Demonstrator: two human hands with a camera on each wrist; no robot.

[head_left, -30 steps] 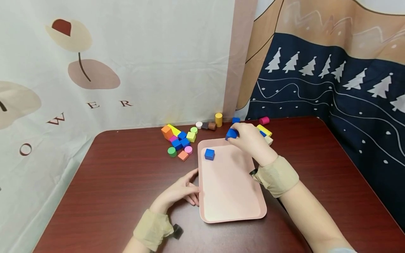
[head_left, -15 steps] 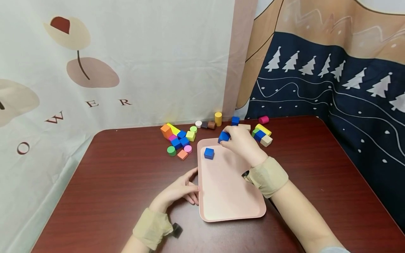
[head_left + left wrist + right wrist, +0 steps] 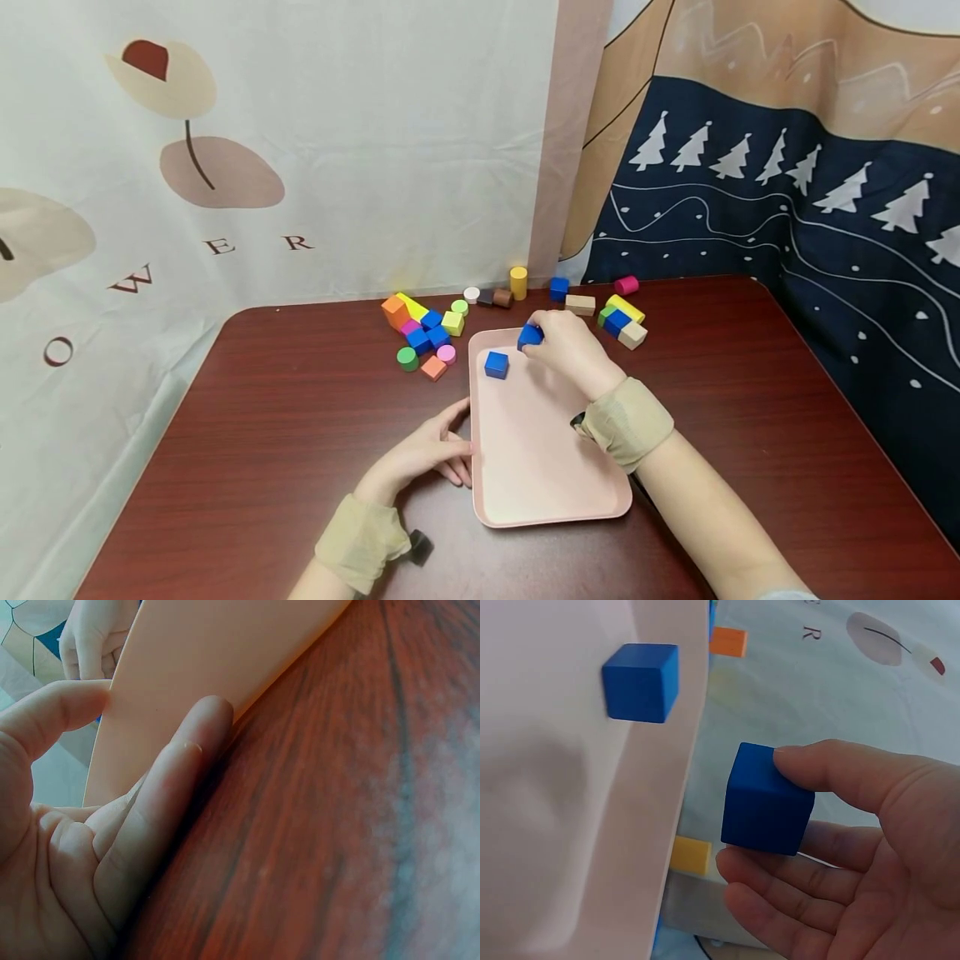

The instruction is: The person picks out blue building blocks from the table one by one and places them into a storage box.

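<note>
In the right wrist view a blue cube (image 3: 767, 802) is pinched between the thumb and fingers of my right hand (image 3: 572, 352). That cube is held over the far end of the pink tray (image 3: 551, 492), above the surface. A second blue cube (image 3: 496, 365) rests inside the tray near its far left corner. My left hand (image 3: 420, 450) lies at the tray's left side, fingers extended. Its fingertips touch the tray's outer wall (image 3: 187, 652) in the left wrist view, with one tip up at the rim.
Beyond the tray's far left corner lies a cluster of coloured blocks, including an orange block (image 3: 394, 312) and a green cylinder (image 3: 407, 359). A yellow cylinder (image 3: 518, 283) stands at the table's back edge. More blocks, such as a wooden block (image 3: 580, 304), lie behind and to the right.
My right hand has moved left with the blue cube, from beyond the tray's far edge to over its far end, then slightly lower. The left hand and the tray have stayed put.
</note>
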